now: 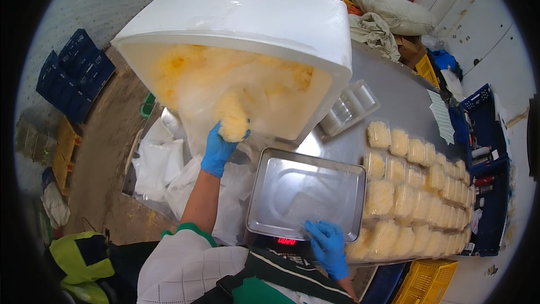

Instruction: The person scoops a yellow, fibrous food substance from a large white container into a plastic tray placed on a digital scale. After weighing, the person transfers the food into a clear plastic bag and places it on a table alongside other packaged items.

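Note:
My left hand (221,147), in a blue glove, grips a clump of pale yellow shredded food (234,126), possibly grated cheese. It is at the mouth of a large white bin (270,12), tipped towards me and lined with clear plastic film. More of the yellow shreds (181,65) lie inside, blurred by the film. In front of me a shallow steel tray (270,194) rests on a scale with a lit red display (287,241). My right hand (327,245), also gloved, pinches the near edge of a clear plastic container (310,207) over the tray.
Rows of filled clear tubs (382,196) cover the right side of the steel table (392,88). Stacked clear containers (350,107) lie beside the bin. White plastic bags (160,160) are at the left. Blue crates (485,202) stand along the right edge, with a yellow crate (426,280) below.

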Demonstrator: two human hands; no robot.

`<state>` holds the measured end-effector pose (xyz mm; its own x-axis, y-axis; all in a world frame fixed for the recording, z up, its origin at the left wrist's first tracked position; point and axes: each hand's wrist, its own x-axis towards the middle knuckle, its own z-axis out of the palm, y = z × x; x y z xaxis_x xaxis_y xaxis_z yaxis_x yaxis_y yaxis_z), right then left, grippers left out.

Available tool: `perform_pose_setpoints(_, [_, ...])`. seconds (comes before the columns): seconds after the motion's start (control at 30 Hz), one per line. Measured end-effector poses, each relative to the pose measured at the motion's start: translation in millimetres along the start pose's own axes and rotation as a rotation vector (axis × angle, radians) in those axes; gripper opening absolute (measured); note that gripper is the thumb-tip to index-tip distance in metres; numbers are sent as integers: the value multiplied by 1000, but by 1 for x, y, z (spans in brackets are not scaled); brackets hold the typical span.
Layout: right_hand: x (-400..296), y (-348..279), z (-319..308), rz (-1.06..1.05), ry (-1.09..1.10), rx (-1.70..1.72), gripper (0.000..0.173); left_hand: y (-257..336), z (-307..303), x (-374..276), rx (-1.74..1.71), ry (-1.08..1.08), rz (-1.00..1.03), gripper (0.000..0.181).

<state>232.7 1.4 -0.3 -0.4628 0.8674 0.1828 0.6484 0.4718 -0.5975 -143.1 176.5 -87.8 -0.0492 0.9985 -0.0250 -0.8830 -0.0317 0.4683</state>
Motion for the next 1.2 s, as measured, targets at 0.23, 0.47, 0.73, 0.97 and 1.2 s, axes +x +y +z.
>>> perform_pose_setpoints(0.23, [8, 11, 6, -149, 93, -13, 42, -46, 122, -104, 350, -267, -282, 67])
perform_pose_setpoints(0.47, [-6, 31, 0, -240, 47, -39, 28, -136, 125, -111, 1391, -569, -318, 50])
perform_pose_setpoints(0.73, [-13, 29, -12, -249, 162, 90, 30, -117, 147, -104, 2191, -871, 798, 33])
perform_pose_setpoints(0.97, [-25, 46, -51, 113, 396, 235, 32, -76, 131, -136, 1884, -370, 633, 22])
perform_pose_setpoints(1.2, [-24, 57, -41, 214, 415, 477, 31, -70, 129, -162, 1893, -314, 479, 25])
